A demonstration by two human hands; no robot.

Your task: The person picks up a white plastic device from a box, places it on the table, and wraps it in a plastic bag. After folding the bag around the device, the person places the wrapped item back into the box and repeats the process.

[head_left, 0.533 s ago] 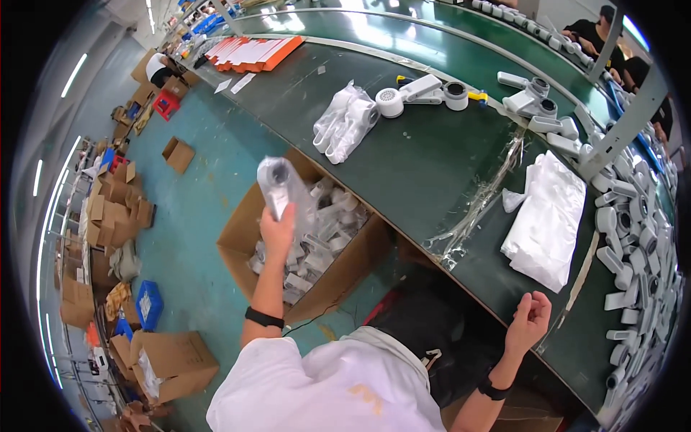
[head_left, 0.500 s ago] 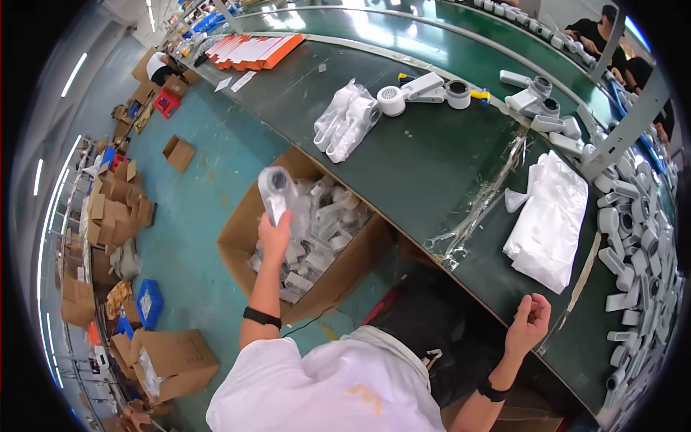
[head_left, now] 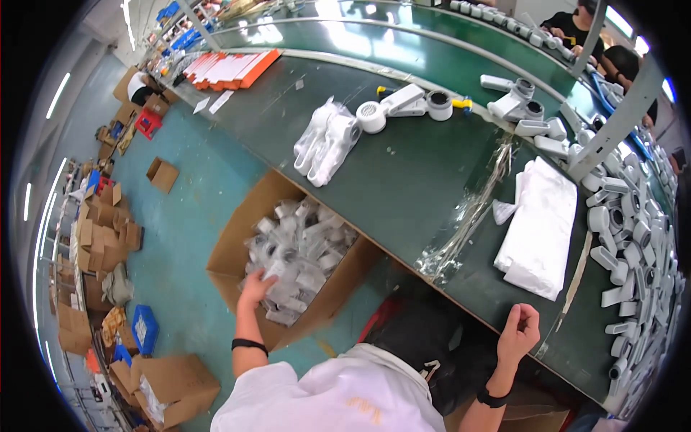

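Observation:
My left hand (head_left: pixel 255 289) reaches into the open cardboard box (head_left: pixel 229 245) left of the table. Its fingers are stretched out over several white handheld devices in clear plastic bags (head_left: pixel 306 277); these have round heads and flat handles, and their exact kind is unclear. Nothing shows gripped in it. My right hand (head_left: pixel 520 333) hovers by the table's near edge, its fingers curled in with nothing seen in them. Just beyond it lies a stack of white plastic bags (head_left: pixel 538 234). Farther left, white bagged devices (head_left: pixel 327 144) rest on the dark green tabletop (head_left: pixel 403 191).
Unbagged devices (head_left: pixel 407 101) lie at the table's far side, and a large pile (head_left: pixel 626 237) covers its right end. A metal post (head_left: pixel 619 119) rises there. Orange-and-white flat cartons (head_left: pixel 230 70) sit far left. A cardboard carton (head_left: pixel 176 385) stands on the floor; other people work beyond the conveyor.
My left hand has come down into the box and no longer holds up the bagged white device. My right hand stays curled near the table edge. The view has shifted slightly.

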